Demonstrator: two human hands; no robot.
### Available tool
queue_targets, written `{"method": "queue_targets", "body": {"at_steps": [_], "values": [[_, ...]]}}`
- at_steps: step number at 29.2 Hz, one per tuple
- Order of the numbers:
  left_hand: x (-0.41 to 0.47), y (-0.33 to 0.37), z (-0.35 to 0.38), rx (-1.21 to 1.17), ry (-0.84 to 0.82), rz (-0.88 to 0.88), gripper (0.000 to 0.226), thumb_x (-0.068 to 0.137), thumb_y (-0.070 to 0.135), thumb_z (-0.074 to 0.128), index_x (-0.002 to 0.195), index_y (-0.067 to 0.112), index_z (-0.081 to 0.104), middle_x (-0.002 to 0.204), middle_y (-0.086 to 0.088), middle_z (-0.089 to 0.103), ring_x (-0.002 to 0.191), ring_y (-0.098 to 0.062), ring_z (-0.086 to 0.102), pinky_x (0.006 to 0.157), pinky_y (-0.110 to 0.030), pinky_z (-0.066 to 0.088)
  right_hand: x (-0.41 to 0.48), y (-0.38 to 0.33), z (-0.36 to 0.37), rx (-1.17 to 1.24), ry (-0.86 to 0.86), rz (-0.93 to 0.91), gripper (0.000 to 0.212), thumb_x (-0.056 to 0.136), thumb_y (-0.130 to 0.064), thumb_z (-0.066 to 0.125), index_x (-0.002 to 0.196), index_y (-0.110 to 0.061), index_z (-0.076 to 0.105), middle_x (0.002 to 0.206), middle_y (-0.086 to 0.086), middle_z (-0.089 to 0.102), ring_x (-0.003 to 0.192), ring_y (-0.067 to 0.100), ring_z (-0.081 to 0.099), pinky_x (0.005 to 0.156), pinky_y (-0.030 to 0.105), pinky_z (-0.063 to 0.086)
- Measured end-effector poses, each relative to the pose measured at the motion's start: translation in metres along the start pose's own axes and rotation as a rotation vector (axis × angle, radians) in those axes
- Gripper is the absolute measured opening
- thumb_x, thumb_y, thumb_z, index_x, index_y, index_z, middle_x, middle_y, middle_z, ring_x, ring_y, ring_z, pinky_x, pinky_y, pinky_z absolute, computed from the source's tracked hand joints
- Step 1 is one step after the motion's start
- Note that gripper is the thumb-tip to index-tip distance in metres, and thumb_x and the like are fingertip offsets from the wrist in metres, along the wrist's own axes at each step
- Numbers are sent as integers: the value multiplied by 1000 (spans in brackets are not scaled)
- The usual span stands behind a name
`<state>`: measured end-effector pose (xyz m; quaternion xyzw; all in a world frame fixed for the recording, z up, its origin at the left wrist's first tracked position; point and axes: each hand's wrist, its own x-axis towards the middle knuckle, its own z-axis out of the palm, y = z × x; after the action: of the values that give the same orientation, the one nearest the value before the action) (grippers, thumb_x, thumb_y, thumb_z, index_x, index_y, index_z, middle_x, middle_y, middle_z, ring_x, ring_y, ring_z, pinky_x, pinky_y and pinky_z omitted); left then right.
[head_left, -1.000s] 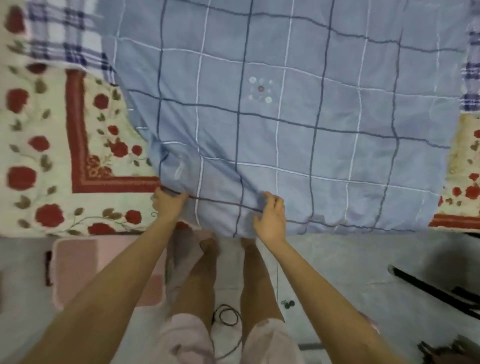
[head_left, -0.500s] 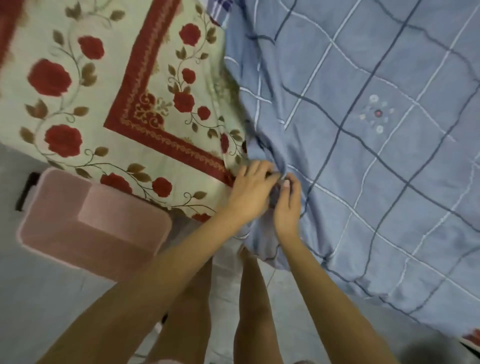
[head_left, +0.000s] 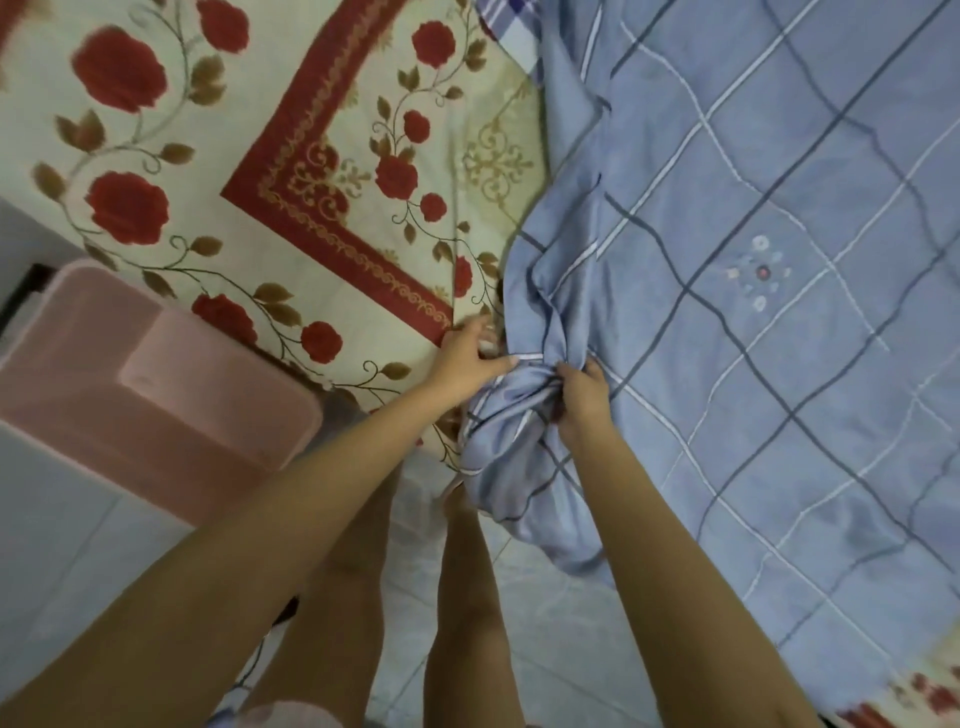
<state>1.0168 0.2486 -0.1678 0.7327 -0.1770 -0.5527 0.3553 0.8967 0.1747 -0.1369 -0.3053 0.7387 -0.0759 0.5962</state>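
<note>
At the bed edge, the right hand (head_left: 582, 395) clenches its fingers on the bunched corner of the blue checked sheet (head_left: 753, 364), and the left hand (head_left: 462, 358) touches it with stretched fingers. The cloth seems soft and light, best held at this corner. Farther, it lies spread over the floral bedspread (head_left: 311, 156).

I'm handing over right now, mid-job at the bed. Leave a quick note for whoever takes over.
Left hand: against the bunched corner, thumb laid on it; the fingers are blurred, so the grip is unclear.
Right hand: fingers curled round that corner.
Things: blue checked cover lies spread over the rose bedsheet; its corner hangs off the bed edge.
Done: near corner gathered into a bunch.
Left: probably tuck or secure this corner; the rest of the cover is not yet handled.
</note>
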Motion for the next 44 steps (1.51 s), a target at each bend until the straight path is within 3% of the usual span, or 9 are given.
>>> {"method": "queue_targets", "body": {"at_steps": [11, 17, 21, 26, 29, 33, 37, 40, 44], "values": [[-54, 17, -6, -202, -87, 68, 85, 70, -2, 77, 135, 9, 23, 121, 1, 44, 107, -8, 49, 89, -16, 40, -54, -3, -9, -101, -445, -180, 44, 103, -38, 29, 123, -12, 58, 120, 7, 65, 111, 18, 62, 96, 32, 50], [-102, -11, -66, 26, 257, 52, 41, 73, 29, 56, 102, 1, 62, 94, -6, 67, 92, -23, 62, 77, -30, 50, -54, 1, 28, -446, -347, -228, 56, 87, -66, 34, 102, -16, 54, 102, 11, 52, 85, 17, 53, 74, 27, 41], [-123, -10, -89, -382, 207, -177, 12, 85, 4, 59, 97, 4, 57, 75, 7, 58, 69, -6, 56, 59, -12, 44, -24, 0, 35, -582, -258, -234, 53, 100, -50, 24, 149, -28, 24, 154, 9, 15, 142, 26, 21, 117, 46, 21], [-143, -22, -97, -749, -104, -161, 43, 70, 11, 63, 113, 9, 59, 103, -4, 71, 94, -17, 67, 80, -26, 55, -23, -16, 54, -781, -291, -153, 56, 100, -50, 28, 150, -28, 19, 156, 11, 9, 140, 29, 23, 116, 46, 21], [-147, -15, -91, -808, -253, -160, 61, 72, 12, 72, 129, 6, 51, 122, -16, 62, 109, -29, 62, 90, -40, 52, -47, -13, 58, -706, -229, -464, 59, 93, -50, 35, 137, -12, 45, 137, 14, 44, 126, 26, 44, 110, 38, 34], [-147, -2, -77, -783, 43, -221, 33, 84, 5, 63, 117, 8, 60, 110, -15, 67, 98, -28, 66, 83, -38, 55, -114, 20, 41, -463, -38, -955, 25, 93, -30, 41, 110, -13, 48, 104, 0, 48, 94, 3, 48, 85, 16, 39], [-142, 2, -85, -1046, 353, -457, 16, 89, 10, 55, 103, 5, 62, 87, -9, 66, 67, -18, 63, 55, -23, 51, -152, 74, 36, -799, -90, -1193, 37, 77, -33, 60, 106, -15, 44, 101, 5, 52, 92, 15, 47, 80, 29, 44], [-145, 7, -99, -1119, 231, -450, 14, 89, 8, 58, 76, 11, 55, 59, 1, 49, 46, -6, 44, 38, -14, 32, -158, 108, 49, -1006, -110, -1033, 61, 73, -38, 63, 123, -14, 40, 109, 14, 56, 93, 25, 57, 75, 37, 53], [-162, 12, -111, -881, -114, -377, 31, 76, -5, 63, 107, 0, 59, 97, -15, 54, 91, -23, 51, 64, -16, 51, -166, 111, 79, -784, 112, -664, 65, 71, -48, 60, 121, -9, 50, 107, 11, 52, 98, 30, 54, 79, 44, 48]]}}
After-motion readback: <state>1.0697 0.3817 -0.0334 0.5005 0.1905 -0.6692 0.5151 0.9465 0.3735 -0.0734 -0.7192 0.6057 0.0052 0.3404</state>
